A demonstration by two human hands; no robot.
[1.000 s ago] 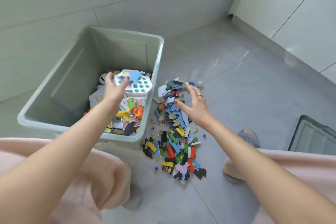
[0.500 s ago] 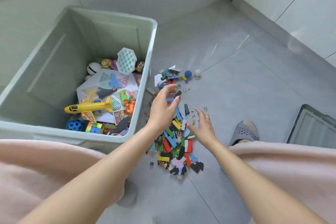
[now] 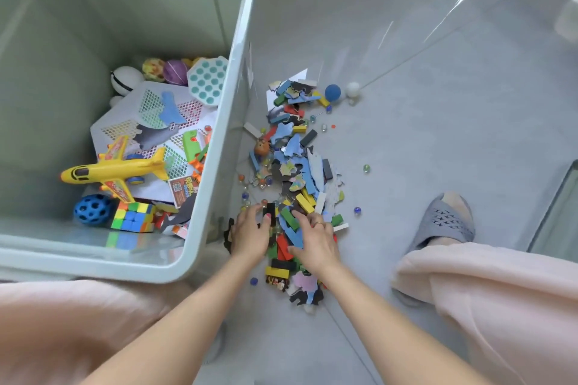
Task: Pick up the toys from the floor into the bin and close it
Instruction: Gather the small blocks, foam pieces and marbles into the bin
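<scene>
Colourful toy pile (image 3: pixel 294 172): both hands (image 3: pixel 250 233) palm-down on near end.

The big pale green plastic bin (image 3: pixel 215 147) looks smooth and a bit shiny. The grey tile floor (image 3: pixel 438 103) is glossy. The yellow plastic toy plane (image 3: pixel 115 170) shines.

I count one bin (image 3: pixel 200 266), one yellow plane (image 3: pixel 115 170), one cube (image 3: pixel 134 216), one holed blue ball (image 3: pixel 93 210), and my two hands (image 3: pixel 250 233) (image 3: pixel 316 242) on one heap (image 3: pixel 294 166).
</scene>
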